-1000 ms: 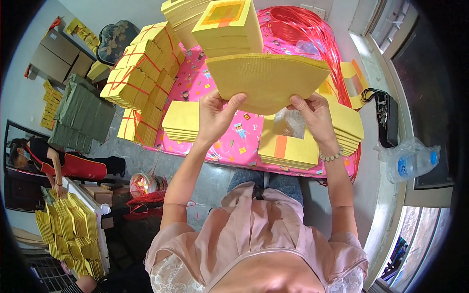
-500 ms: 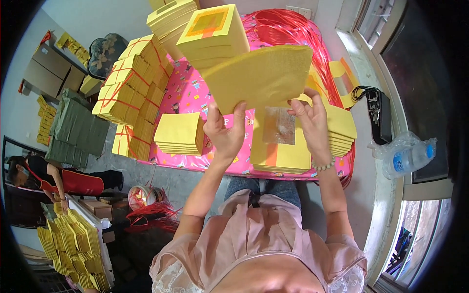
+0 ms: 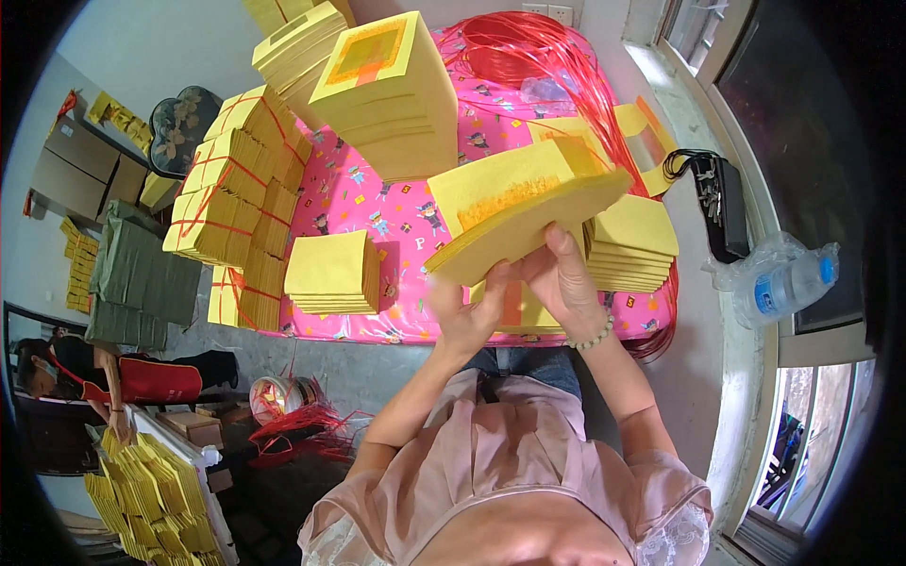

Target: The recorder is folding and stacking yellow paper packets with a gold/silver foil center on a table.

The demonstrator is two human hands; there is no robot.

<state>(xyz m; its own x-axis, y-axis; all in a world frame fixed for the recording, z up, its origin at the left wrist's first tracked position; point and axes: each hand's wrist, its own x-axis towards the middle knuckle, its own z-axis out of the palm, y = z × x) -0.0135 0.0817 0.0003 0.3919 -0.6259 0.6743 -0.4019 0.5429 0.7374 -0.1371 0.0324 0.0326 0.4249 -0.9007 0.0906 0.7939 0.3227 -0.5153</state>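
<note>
A bent sheaf of yellow paper sheets (image 3: 557, 209) with an orange printed patch on its top is held over the near side of the table. My right hand (image 3: 563, 281), a beaded bracelet at its wrist, grips the sheaf's near edge with the thumb on the face turned to me. My left hand (image 3: 467, 316) is at the sheaf's lower left, thumb close to my right hand; its outer fingers are blurred. Partly hidden below lies a yellow paper stack (image 3: 533, 311). Smaller yellow stacks sit to the left (image 3: 330, 269) and right (image 3: 634, 241).
Red-tied yellow bundles (image 3: 226, 189) and a tall yellow stack (image 3: 396, 104) stand on the pink table cover (image 3: 415, 222). Red plastic strands (image 3: 585, 85) lie at the back. A plastic bottle (image 3: 788, 288) is at right. Another person (image 3: 132, 368) handles yellow paper at far left.
The sheaf has tipped over and bowed, so its orange-patterned face now shows. My hands have drawn closer together beneath it. The whole view has shifted slightly.
</note>
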